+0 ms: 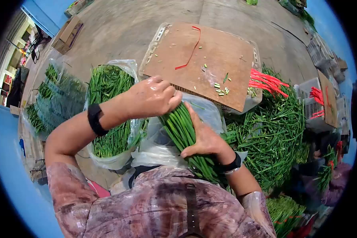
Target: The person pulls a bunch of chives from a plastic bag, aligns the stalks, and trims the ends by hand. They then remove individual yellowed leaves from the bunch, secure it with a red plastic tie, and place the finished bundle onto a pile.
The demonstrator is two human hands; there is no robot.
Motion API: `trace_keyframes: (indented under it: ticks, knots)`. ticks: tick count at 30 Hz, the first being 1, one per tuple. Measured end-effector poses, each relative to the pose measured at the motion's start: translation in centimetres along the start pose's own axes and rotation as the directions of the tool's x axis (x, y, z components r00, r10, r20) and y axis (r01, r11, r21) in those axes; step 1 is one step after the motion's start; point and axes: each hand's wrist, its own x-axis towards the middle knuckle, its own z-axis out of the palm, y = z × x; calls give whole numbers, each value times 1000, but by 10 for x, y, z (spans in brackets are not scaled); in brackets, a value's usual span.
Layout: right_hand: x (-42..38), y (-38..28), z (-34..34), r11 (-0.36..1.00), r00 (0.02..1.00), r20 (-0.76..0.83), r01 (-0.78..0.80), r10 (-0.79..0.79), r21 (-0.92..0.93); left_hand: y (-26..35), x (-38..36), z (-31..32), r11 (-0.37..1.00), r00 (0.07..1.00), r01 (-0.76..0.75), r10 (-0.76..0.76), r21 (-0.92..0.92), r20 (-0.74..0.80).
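A bundle of long green stalks (180, 129) lies slantwise in front of my torso, its top end near the wooden board (222, 51). My right hand (205, 137) is wrapped round the bundle from the right, thumb across the stalks. At the upper end of the bundle, my left hand (154, 97) is closed with bent fingers against the stalk ends; what it pinches, if anything, is hidden. On the board lie a red strip (195, 47) and small cut green pieces (220, 89). Red ties (267, 82) hang over the board's right edge.
Left of me stand plastic bags of green stalks (109, 85) (59, 101). A large loose heap of greens (269, 139) lies on the right, beside a white crate (311, 101) with more red ties. A cardboard box (67, 35) stands on the floor at upper left.
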Motion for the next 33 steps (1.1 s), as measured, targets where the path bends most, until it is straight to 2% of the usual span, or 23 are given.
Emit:
trace_keyframes:
  ticks: [1,2,5,6,9,12,15,16,19,20,21,23,24,25,26,27,28,29,31,32,33]
  knots:
    - [0,-3,5,1000,999,-26,-27,27,14,-4,5,2,999,999,-37,37,-17,-3]
    - [1,-3,11,1000,995,-103,16,-18,-22,-6,10,1,998,996,-69,70,-13,51]
    - [1,-2,25,982,965,-196,-187,176,-38,-13,24,3,986,985,-165,166,-17,37]
    - [1,-2,28,988,956,-260,-149,138,-24,-15,27,6,981,978,-194,196,-26,68]
    - [2,6,26,989,943,-303,-148,135,-18,-21,34,11,979,977,-202,204,-34,68]
    - [1,17,15,951,930,-244,-224,274,215,-29,36,14,984,984,-174,175,-40,23]
    - [1,0,-9,952,946,-203,-207,254,226,-39,37,23,995,992,-100,98,-17,-75]
    - [0,-9,-16,930,943,-180,-220,280,295,-40,37,22,997,998,-49,51,-63,41]
    - [0,6,-23,937,962,-210,-100,177,334,-38,37,32,991,961,125,-131,-39,-245]
    - [-1,8,-26,932,960,-216,-94,178,349,-36,34,34,979,951,200,-202,-30,-233]
    - [-2,9,-29,921,953,-217,-121,213,371,-33,31,37,942,904,302,-331,-144,-271]
    - [-7,10,-33,888,933,-215,-176,288,424,-20,23,43,803,767,458,-574,-380,-288]
    - [-8,18,-33,922,927,-271,-153,258,356,-11,16,50,722,701,513,-665,-464,-258]
    - [-10,20,-34,914,921,-276,-161,275,373,3,12,62,437,553,466,-822,-770,-132]
    - [-10,21,-36,906,915,-281,-168,290,390,19,8,75,85,425,320,-903,-943,63]
    - [-10,22,-37,897,909,-285,-174,306,406,35,3,84,-274,337,106,-895,-956,294]
    - [-9,15,-41,872,899,-249,-229,360,432,54,6,86,-494,306,-65,-837,-867,454]
    - [-7,17,-43,904,909,-268,-208,319,373,70,15,89,-666,303,-239,-743,-707,597]
    - [0,17,-47,956,929,-291,-159,229,246,87,36,97,-760,523,-263,-630,-595,574]
    - [1,4,-50,934,910,-256,-268,326,234,94,46,103,-771,549,-317,-624,-553,556]
    - [4,4,-50,952,908,-293,-303,301,40,98,54,104,-780,575,-369,-619,-506,535]
